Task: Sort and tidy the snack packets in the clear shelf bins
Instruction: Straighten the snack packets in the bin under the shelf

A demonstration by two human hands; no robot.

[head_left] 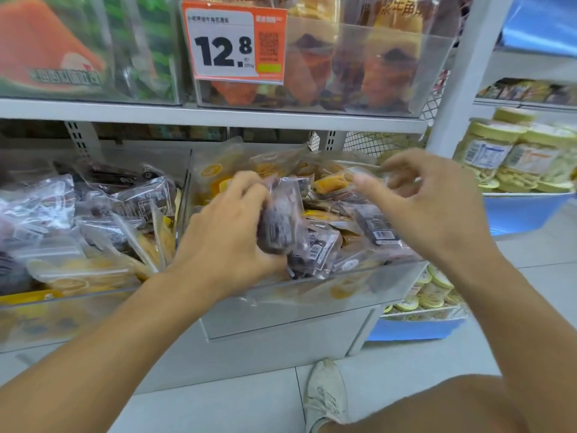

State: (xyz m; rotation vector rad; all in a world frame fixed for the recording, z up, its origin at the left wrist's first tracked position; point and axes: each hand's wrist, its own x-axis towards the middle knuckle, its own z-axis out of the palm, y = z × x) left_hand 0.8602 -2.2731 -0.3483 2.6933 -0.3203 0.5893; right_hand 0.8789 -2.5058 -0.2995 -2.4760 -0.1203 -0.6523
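Note:
My left hand (231, 226) grips a dark purple snack packet (282, 220) over the right clear bin (312, 295). That bin holds a mix of yellow and dark purple packets. My right hand (418, 201) hovers over the bin's right side with curled fingers, pinching a clear packet (390, 179), which is blurred. The left clear bin (46, 310) holds mostly dark purple packets (40, 214), with several yellow packets (93, 270) at its front right.
The shelf above carries clear bins of orange and brown packets (368, 73) and a price tag reading 12.8 (234, 45). Jars with yellow lids (505, 151) stand on the shelving to the right. My shoe (326, 392) and knee are on the tiled floor below.

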